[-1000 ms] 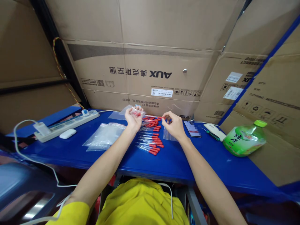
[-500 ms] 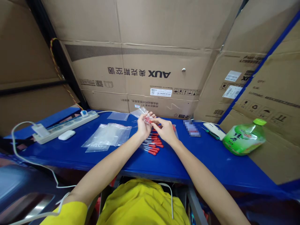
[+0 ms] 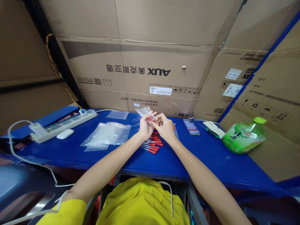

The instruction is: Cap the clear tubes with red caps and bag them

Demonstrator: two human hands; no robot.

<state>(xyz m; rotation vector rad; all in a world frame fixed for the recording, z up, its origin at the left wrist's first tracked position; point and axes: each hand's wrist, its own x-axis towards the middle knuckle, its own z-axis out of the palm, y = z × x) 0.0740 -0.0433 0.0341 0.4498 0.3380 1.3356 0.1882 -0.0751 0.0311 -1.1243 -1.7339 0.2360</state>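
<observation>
My left hand grips a small clear zip bag, which sticks up past its fingers with something red inside. My right hand pinches the near edge of the same bag, thumb against fingers. Below the hands, several glass droppers with red rubber bulbs lie side by side, bulbs to the right; the hands hide part of the pile. To the left is a stack of clear zip bags, and a single flat bag lies behind it.
On the blue table, a white power strip and a white earbud case sit at left. At right are a green drink bottle, a white device and a blurred packet. Cardboard stands behind.
My right fingers have closed onto the bag's edge, and the bag has turned more upright and slightly right. The red bulb end between the hands is now mostly covered.
</observation>
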